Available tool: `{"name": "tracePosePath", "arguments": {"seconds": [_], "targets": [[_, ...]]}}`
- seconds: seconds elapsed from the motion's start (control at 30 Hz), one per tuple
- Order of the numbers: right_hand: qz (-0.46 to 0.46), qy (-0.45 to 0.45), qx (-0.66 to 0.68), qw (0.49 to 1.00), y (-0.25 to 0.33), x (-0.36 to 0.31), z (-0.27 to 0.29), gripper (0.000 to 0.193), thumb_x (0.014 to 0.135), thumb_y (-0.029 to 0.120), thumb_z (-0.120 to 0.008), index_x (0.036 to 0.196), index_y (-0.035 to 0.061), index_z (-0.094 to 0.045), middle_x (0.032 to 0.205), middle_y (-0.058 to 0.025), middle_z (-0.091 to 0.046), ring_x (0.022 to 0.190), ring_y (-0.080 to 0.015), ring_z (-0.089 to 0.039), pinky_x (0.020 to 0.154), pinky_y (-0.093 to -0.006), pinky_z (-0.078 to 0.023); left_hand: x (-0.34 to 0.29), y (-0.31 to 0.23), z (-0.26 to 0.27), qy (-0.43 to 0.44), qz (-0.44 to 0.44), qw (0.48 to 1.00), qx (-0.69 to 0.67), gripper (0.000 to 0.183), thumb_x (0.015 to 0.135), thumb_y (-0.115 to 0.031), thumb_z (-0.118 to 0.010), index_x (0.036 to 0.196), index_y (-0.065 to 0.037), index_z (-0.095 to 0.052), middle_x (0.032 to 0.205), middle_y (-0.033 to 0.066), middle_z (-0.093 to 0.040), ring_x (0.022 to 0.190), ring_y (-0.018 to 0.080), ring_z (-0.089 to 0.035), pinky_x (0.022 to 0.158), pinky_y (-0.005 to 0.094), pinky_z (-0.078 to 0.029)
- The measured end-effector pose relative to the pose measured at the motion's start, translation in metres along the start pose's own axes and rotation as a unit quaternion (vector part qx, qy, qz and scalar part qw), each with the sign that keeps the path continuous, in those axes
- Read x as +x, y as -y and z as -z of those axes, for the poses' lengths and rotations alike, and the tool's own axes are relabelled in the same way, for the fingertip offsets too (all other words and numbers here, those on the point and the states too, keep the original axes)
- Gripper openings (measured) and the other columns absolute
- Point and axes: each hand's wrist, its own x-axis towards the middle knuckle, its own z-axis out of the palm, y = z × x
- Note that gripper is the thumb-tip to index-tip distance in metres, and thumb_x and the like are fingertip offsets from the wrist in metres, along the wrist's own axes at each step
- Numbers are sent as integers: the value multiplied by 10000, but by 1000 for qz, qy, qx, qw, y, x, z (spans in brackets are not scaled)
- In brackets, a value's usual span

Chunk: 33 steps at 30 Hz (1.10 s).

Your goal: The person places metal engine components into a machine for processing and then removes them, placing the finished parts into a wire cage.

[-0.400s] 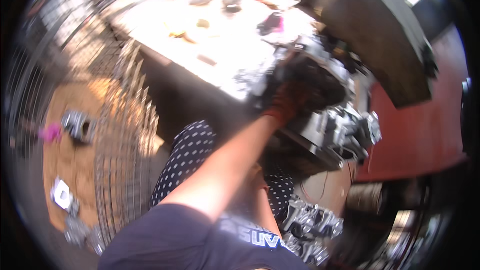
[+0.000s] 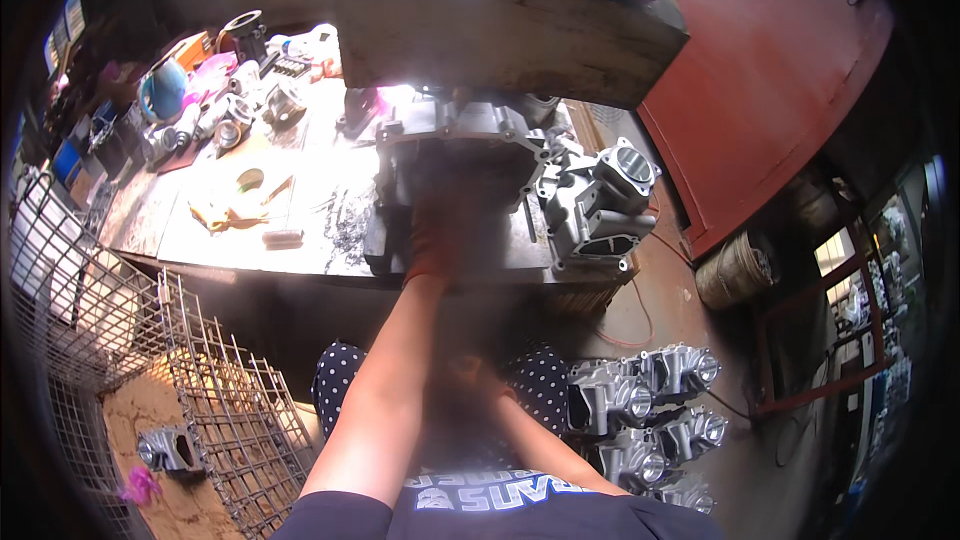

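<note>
My left hand [image 2: 435,235], in a reddish-brown glove, reaches up to the bench, in front of a large grey metal casting [image 2: 460,125]. Deep shadow and blur hide its fingers, so whether they grip the casting cannot be made out. Low between my knees is my right hand [image 2: 478,380], smeared and dark, its fingers unclear. A second cast metal housing [image 2: 600,210], with a round bore at its top, stands at the bench's right end, beside the large casting.
A heavy block-like machine part [image 2: 500,30] overhangs the bench [image 2: 340,155]. A yellowish rag [image 2: 235,212] and several metal parts lie to the left. Wire cages [image 2: 235,410] stand at lower left. More castings [image 2: 640,400] sit on the floor at right, near a red panel [image 2: 770,70].
My view has swung right, bringing the bench and large casting in front of me. My left hand still reaches to the bench by the casting; my right hand stays low.
</note>
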Motion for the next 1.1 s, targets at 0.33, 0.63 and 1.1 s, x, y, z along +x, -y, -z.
{"name": "tracePosePath", "arguments": {"seconds": [0.33, 0.63, 1.1], "targets": [[58, -31, -50, 997, -19, 17, -16, 437, 812, 209, -666, 1168, -31, -583, 1098, -178, -646, 1030, -248, -610, 894, -334, -465, 6, 27, -46, -123, -86, 981, 126, 599, 822, -155, -537, 1398, -138, -377, 1364, 111, -453, 1270, 287, -412, 1089, 443, -289], [-109, -55, -15, 992, 17, 8, -13, 507, 809, 274, -672, 1198, -32, -560, 1136, -202, -627, 1081, -288, -593, 925, -358, -458, 4, 6, -21, -24, -16, 996, 86, 570, 847, -195, -515, 1397, -128, -381, 1410, 122, -406, 1303, 309, -372, 1090, 449, -277], [-150, -47, 0, 988, 135, -30, 35, 433, 834, 181, -637, 1196, -41, -553, 1134, -203, -625, 1095, -283, -582, 950, -340, -436, 7, 25, -38, -88, -42, 994, 45, 650, 786, -209, -630, 1387, -143, -393, 1382, 122, -428, 1262, 340, -399, 1053, 467, -310]]}}
